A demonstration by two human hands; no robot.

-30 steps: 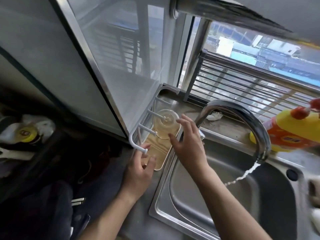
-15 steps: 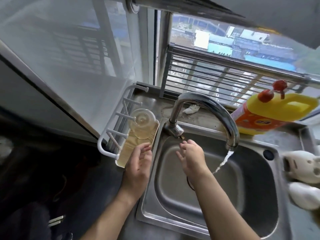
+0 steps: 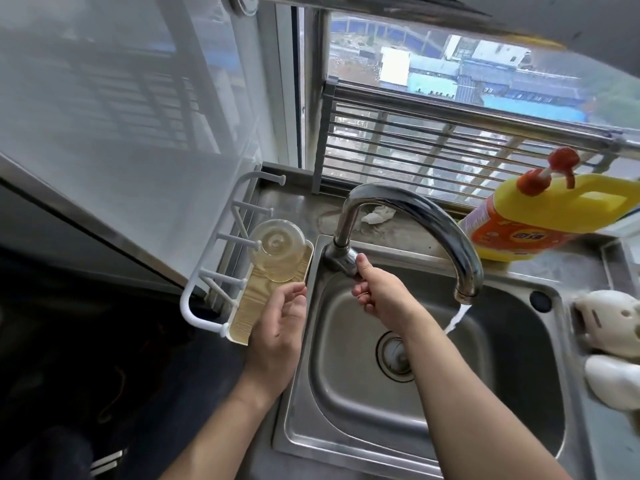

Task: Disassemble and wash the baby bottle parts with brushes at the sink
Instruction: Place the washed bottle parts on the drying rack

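Observation:
A clear baby bottle part (image 3: 277, 249) stands upside down on a peg of the white drying rack (image 3: 221, 271), left of the steel sink (image 3: 433, 393). My left hand (image 3: 278, 327) hovers over the rack's front end and the sink's left rim with relaxed fingers, holding nothing. My right hand (image 3: 375, 294) grips the tap handle (image 3: 343, 259) at the base of the curved faucet (image 3: 426, 220). A thin stream of water (image 3: 457, 318) runs from the spout into the basin.
A yellow detergent jug with a red pump (image 3: 540, 216) stands behind the sink at the right. White plastic items (image 3: 613, 348) lie on the counter at the far right. A crumpled white scrap (image 3: 379, 213) lies behind the faucet. The window grille runs along the back.
My right hand left the bottle part on the rack, moved right and took hold of the tap handle. My left hand stayed near the rack's front. The view shifted rightward.

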